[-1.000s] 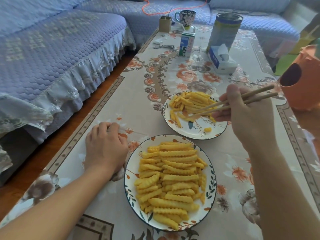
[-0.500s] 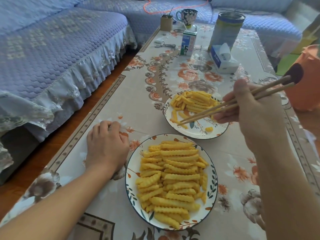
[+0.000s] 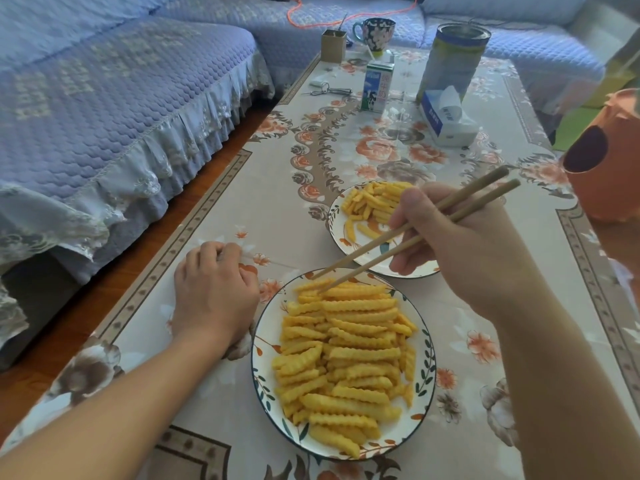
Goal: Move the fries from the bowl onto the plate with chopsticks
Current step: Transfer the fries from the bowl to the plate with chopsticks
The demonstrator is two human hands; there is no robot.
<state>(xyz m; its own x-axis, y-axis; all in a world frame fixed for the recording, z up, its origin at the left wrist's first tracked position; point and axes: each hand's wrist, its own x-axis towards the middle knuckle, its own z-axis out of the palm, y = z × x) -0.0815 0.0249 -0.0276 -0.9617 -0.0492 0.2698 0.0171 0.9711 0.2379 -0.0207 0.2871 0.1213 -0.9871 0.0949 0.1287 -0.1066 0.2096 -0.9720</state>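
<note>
My right hand [image 3: 460, 251], fingers curled round the chopsticks [image 3: 408, 237], has swung back empty-tipped to the fries [image 3: 346, 355] in the near bowl [image 3: 263, 355] (left hand [image 3: 214, 299] loosely curled, idle), so another pick begins.

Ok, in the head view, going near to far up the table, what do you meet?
Near dish of fries → chopstick tips → far dish of fries → tissue box → milk carton → tall can → floral mug.

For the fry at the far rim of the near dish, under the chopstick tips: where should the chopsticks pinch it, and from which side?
Pinch that fry near its middle, across its narrow width, coming from above and the far right as the chopsticks already slant. It lies roughly crosswise on top of the pile, so both long sides look exposed.
</note>
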